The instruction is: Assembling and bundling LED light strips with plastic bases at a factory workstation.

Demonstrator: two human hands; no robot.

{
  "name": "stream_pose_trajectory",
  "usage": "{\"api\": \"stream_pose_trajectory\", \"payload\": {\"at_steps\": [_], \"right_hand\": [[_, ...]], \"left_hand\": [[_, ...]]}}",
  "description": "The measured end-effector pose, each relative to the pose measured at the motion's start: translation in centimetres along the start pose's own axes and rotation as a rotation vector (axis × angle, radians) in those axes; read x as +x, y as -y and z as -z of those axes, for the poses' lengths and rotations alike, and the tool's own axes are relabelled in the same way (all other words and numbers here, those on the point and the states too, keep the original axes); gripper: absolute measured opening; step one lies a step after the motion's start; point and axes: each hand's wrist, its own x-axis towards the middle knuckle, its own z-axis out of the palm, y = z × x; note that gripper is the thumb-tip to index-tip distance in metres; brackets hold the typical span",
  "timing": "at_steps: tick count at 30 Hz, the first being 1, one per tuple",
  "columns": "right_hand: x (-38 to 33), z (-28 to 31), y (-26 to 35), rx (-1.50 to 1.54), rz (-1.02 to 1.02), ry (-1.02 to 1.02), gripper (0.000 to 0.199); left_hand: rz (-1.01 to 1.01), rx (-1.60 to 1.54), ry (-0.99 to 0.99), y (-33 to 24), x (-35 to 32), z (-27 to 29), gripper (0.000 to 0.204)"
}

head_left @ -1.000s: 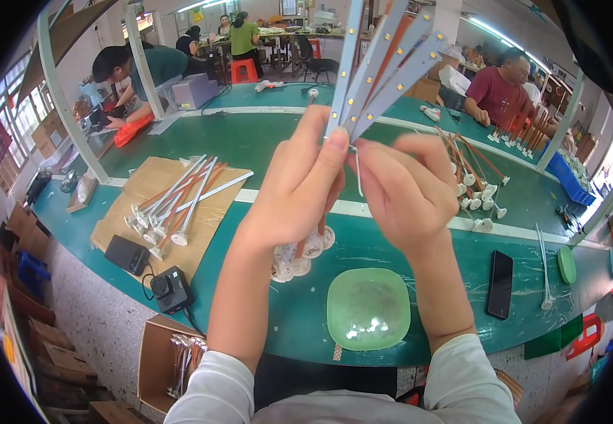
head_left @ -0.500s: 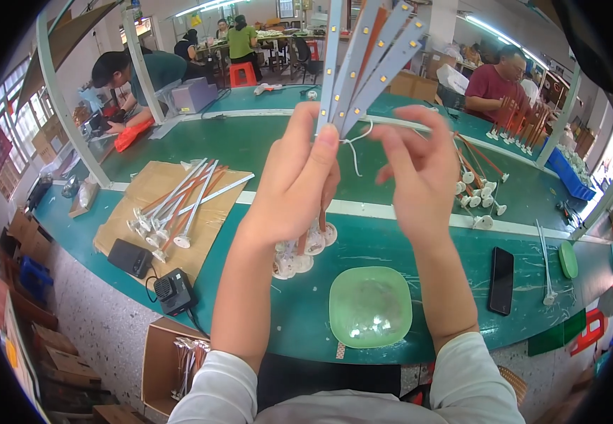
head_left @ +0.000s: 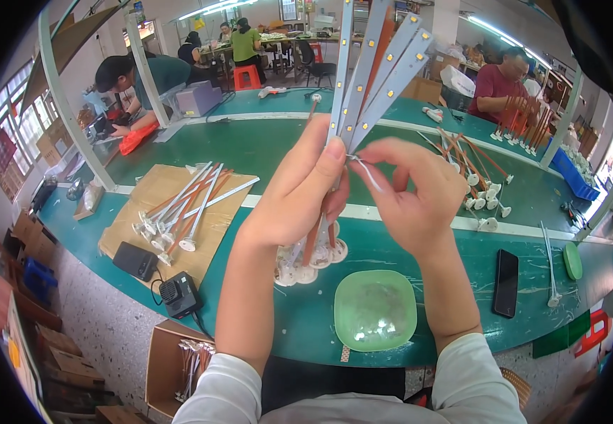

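Observation:
My left hand (head_left: 294, 184) is wrapped round a bundle of LED strips (head_left: 360, 88), held upright over the bench. Their flat tops with small yellow LEDs fan out above my fist, some grey, some brown-backed. Round white bases (head_left: 308, 274) hang below it, partly hidden by my forearm. A thin white tie (head_left: 369, 174) comes out from the bundle beside my left thumb. My right hand (head_left: 423, 194) has its thumb and forefinger pinched at this tie, close to the strips; the rest of its fingers are curled. Beneath sits a shallow green dish (head_left: 375, 300).
On the left, more strips (head_left: 192, 205) lie on cardboard (head_left: 126, 215) near two small black devices (head_left: 179, 295). Another strip pile (head_left: 487, 191) lies at the right, beyond a black phone (head_left: 505, 283). Frame posts (head_left: 73, 106) rise from the green bench; people work across it.
My right hand has closed in from the right, its spread fingers now pinched at the white tie by the bundle. The bundle sits slightly further right in view, still in my left hand.

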Motion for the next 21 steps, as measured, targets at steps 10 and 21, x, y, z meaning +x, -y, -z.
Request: {"api": "stream_pose_trajectory", "payload": {"at_steps": [10, 21], "right_hand": [[-0.3, 0.7, 1.5, 1.189, -0.978, -0.012, 0.034], [-0.4, -0.5, -0.7, -0.154, 0.339, -0.061, 0.034]], "left_hand": [[-0.128, 0.083, 0.09, -1.0, -0.4, -0.3, 0.055], [-0.021, 0.029, -0.072, -1.2, -0.2, -0.4, 0.054]]}}
